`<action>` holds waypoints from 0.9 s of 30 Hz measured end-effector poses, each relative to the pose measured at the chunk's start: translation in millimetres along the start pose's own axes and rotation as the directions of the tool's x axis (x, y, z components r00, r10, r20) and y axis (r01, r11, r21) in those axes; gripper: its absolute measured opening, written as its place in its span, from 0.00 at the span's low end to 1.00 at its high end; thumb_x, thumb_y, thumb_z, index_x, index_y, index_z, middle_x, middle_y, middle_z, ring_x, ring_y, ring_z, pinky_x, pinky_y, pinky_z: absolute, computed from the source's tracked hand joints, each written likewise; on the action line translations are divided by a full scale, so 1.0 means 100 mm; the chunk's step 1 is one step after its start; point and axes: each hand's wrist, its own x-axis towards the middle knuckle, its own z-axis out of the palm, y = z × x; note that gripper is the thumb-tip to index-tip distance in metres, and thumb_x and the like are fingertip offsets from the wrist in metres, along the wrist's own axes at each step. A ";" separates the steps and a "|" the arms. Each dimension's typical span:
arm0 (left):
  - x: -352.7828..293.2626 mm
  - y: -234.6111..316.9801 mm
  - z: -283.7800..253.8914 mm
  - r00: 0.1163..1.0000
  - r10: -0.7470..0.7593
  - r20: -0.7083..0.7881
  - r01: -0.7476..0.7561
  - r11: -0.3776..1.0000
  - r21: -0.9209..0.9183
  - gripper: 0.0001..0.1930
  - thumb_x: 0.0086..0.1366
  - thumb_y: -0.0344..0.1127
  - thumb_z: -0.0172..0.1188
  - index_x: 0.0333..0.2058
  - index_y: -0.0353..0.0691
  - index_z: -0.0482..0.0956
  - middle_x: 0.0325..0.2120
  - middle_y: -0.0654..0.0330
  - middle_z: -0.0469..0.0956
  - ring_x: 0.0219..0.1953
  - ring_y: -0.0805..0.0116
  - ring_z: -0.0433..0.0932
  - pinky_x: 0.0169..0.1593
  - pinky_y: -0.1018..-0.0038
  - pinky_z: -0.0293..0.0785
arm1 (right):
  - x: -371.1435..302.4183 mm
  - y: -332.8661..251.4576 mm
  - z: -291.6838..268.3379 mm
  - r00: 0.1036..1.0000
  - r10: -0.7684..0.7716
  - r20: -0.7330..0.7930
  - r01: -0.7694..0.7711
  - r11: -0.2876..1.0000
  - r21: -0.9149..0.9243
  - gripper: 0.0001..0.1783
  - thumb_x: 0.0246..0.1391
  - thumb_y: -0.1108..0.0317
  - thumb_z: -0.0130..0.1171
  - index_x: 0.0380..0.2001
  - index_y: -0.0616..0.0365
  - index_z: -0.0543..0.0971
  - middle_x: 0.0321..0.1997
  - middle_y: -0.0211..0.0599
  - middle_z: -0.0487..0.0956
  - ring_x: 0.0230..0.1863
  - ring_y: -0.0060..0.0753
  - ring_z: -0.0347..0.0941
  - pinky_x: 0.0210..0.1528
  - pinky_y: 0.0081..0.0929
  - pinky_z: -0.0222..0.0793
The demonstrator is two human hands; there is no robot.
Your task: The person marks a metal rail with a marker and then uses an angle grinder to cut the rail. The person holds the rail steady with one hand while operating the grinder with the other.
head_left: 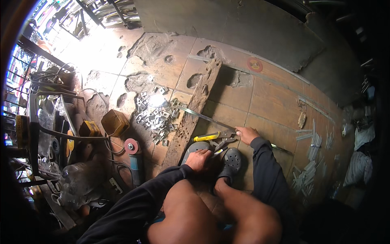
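Head: wooden beam (pixel 189 128) beneath metal strip (pixel 211 119)

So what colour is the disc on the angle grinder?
The disc is pinkish red, seen best in the head view.

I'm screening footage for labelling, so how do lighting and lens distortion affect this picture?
In the head view, glare washes out the floor at upper left and a bright patch bleaches some metal pieces; the head view's right edge and lower corners sink to near-black; its fisheye lens bends edges near the rim; the right hand is readable.
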 end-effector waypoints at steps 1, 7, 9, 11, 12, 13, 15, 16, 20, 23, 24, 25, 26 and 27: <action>0.00 0.02 0.00 1.000 0.005 -0.012 -0.005 1.000 0.003 0.20 0.58 0.43 0.66 0.47 0.42 0.75 0.40 0.51 0.79 0.47 0.48 0.79 0.46 0.55 0.79 | -0.01 0.02 0.05 1.000 0.008 -0.023 -0.007 0.999 0.053 0.20 0.66 0.55 0.57 0.59 0.43 0.78 0.52 0.45 0.84 0.56 0.51 0.79 0.59 0.56 0.69; 0.04 -0.01 0.03 0.995 0.094 0.027 -0.096 0.990 0.102 0.18 0.64 0.40 0.61 0.50 0.41 0.75 0.41 0.55 0.79 0.45 0.51 0.79 0.42 0.59 0.79 | -0.05 -0.02 0.43 0.935 -0.041 -0.352 0.045 0.999 0.003 0.18 0.62 0.63 0.60 0.55 0.45 0.79 0.50 0.41 0.84 0.56 0.49 0.76 0.59 0.53 0.66; 0.06 -0.03 0.06 0.993 0.105 0.055 -0.111 0.987 0.113 0.19 0.64 0.39 0.60 0.52 0.41 0.75 0.43 0.55 0.78 0.46 0.51 0.79 0.42 0.59 0.80 | -0.06 -0.04 0.45 0.933 -0.039 -0.358 0.030 0.999 -0.030 0.17 0.62 0.65 0.60 0.54 0.46 0.79 0.48 0.40 0.84 0.56 0.49 0.76 0.57 0.53 0.66; 0.07 -0.05 0.07 0.994 0.097 0.049 -0.101 0.991 0.090 0.20 0.64 0.39 0.60 0.54 0.41 0.74 0.46 0.54 0.77 0.47 0.51 0.80 0.43 0.59 0.80 | -0.08 -0.06 0.34 0.946 -0.047 -0.319 0.028 0.998 -0.063 0.15 0.61 0.66 0.59 0.52 0.47 0.79 0.46 0.39 0.85 0.54 0.50 0.78 0.55 0.54 0.66; 0.07 -0.05 0.07 0.994 0.105 0.000 -0.105 0.992 0.074 0.21 0.64 0.39 0.60 0.55 0.41 0.73 0.48 0.53 0.76 0.48 0.50 0.80 0.44 0.58 0.80 | -0.09 -0.09 0.23 0.947 -0.086 -0.309 0.055 0.992 -0.109 0.15 0.61 0.66 0.60 0.51 0.47 0.79 0.44 0.39 0.85 0.51 0.50 0.79 0.55 0.54 0.66; 0.07 -0.04 0.08 0.993 0.109 -0.050 -0.107 0.993 0.056 0.22 0.64 0.39 0.61 0.56 0.41 0.72 0.50 0.52 0.75 0.49 0.50 0.80 0.45 0.58 0.80 | -0.14 -0.13 0.09 0.952 -0.102 -0.288 0.056 0.985 -0.164 0.14 0.60 0.66 0.60 0.49 0.48 0.79 0.42 0.40 0.85 0.49 0.51 0.79 0.54 0.53 0.67; 0.05 -0.02 0.08 0.992 0.080 -0.097 -0.080 0.997 0.001 0.25 0.64 0.40 0.61 0.58 0.41 0.71 0.54 0.50 0.74 0.51 0.49 0.80 0.46 0.57 0.80 | -0.26 -0.25 -0.28 0.954 -0.162 -0.252 0.087 0.954 -0.286 0.12 0.60 0.66 0.60 0.47 0.49 0.79 0.39 0.40 0.85 0.45 0.51 0.81 0.53 0.53 0.67; 0.05 -0.01 0.08 0.995 0.047 -0.090 -0.050 0.998 -0.035 0.26 0.63 0.40 0.62 0.59 0.41 0.70 0.55 0.49 0.72 0.51 0.48 0.80 0.47 0.57 0.80 | -0.33 -0.32 -0.53 0.950 -0.207 -0.235 0.116 0.929 -0.351 0.11 0.60 0.67 0.60 0.46 0.49 0.79 0.37 0.40 0.85 0.43 0.52 0.81 0.52 0.53 0.67; 0.05 0.02 0.05 0.997 0.008 -0.072 -0.011 0.999 -0.036 0.28 0.61 0.41 0.64 0.58 0.39 0.70 0.55 0.49 0.72 0.49 0.45 0.80 0.46 0.56 0.80 | -0.54 -0.72 -1.49 0.946 -0.323 -0.039 0.232 0.754 -0.614 0.09 0.59 0.68 0.59 0.43 0.50 0.78 0.36 0.42 0.85 0.39 0.52 0.82 0.47 0.51 0.69; 0.08 0.01 0.03 0.997 0.031 -0.071 -0.035 0.998 -0.054 0.25 0.59 0.38 0.65 0.54 0.37 0.71 0.51 0.48 0.72 0.48 0.45 0.81 0.45 0.56 0.80 | -0.51 -0.97 -1.88 0.934 -0.356 0.032 0.295 0.718 -0.631 0.08 0.59 0.70 0.58 0.42 0.50 0.78 0.36 0.42 0.84 0.40 0.50 0.82 0.45 0.49 0.71; 0.08 0.02 0.04 0.997 0.029 -0.078 -0.032 0.999 -0.037 0.24 0.59 0.38 0.65 0.52 0.37 0.71 0.50 0.48 0.72 0.47 0.46 0.81 0.45 0.56 0.81 | -0.42 -1.04 -1.92 0.903 -0.428 -0.016 0.325 0.709 -0.626 0.08 0.59 0.70 0.57 0.42 0.50 0.78 0.36 0.42 0.84 0.40 0.49 0.82 0.44 0.49 0.71; 0.08 0.01 0.05 0.996 0.027 -0.086 -0.030 0.999 -0.039 0.23 0.59 0.37 0.65 0.51 0.37 0.72 0.50 0.49 0.72 0.47 0.46 0.80 0.45 0.55 0.81 | -0.29 -1.09 -1.92 0.861 -0.505 -0.062 0.362 0.694 -0.622 0.08 0.59 0.70 0.57 0.42 0.50 0.77 0.36 0.41 0.84 0.40 0.49 0.82 0.44 0.49 0.72; 0.08 0.01 0.05 0.994 0.037 -0.102 -0.039 0.999 -0.020 0.22 0.58 0.37 0.65 0.49 0.37 0.72 0.49 0.49 0.72 0.47 0.47 0.80 0.44 0.55 0.81 | -0.14 -1.14 -1.87 0.853 -0.519 -0.051 0.366 0.665 -0.651 0.08 0.59 0.70 0.56 0.42 0.50 0.77 0.37 0.41 0.84 0.42 0.48 0.82 0.46 0.49 0.72; 0.07 0.00 0.05 0.993 0.054 -0.108 -0.055 0.998 -0.007 0.21 0.58 0.37 0.65 0.48 0.37 0.72 0.48 0.49 0.72 0.47 0.47 0.80 0.44 0.55 0.81 | 0.03 -1.19 -1.77 0.846 -0.532 -0.041 0.371 0.641 -0.672 0.08 0.60 0.70 0.56 0.43 0.50 0.77 0.37 0.40 0.84 0.43 0.47 0.82 0.48 0.50 0.72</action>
